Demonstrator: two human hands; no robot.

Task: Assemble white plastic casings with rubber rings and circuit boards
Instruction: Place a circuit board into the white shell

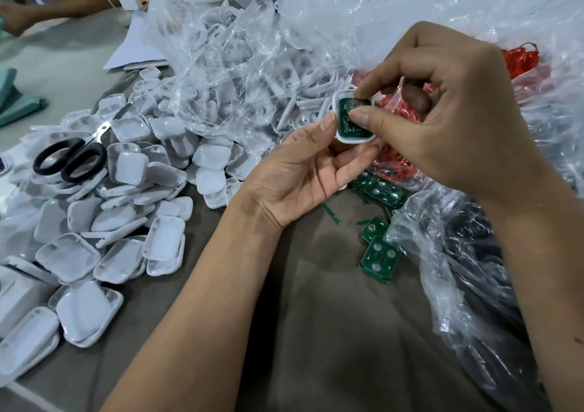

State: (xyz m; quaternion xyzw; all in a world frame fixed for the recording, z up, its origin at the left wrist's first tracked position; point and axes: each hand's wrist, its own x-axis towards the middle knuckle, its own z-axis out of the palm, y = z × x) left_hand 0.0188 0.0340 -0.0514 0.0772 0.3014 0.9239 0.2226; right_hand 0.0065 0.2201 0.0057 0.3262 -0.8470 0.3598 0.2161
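Observation:
My left hand (303, 171) holds a white plastic casing (343, 135) from below, thumb on its left edge. A green circuit board (346, 116) sits inside the casing. My right hand (442, 120) comes from above, its thumb and forefinger pressing on the board. Red rubber rings (395, 162) lie in a clear bag behind and under my hands. Loose green circuit boards (380, 255) lie on the table to the lower right of my left hand.
A big heap of white casings (126, 171) covers the left of the table, with black-handled scissors (71, 158) on top. Clear plastic bags (227, 48) of white parts fill the back. Another person's arm (47, 7) rests at the far left.

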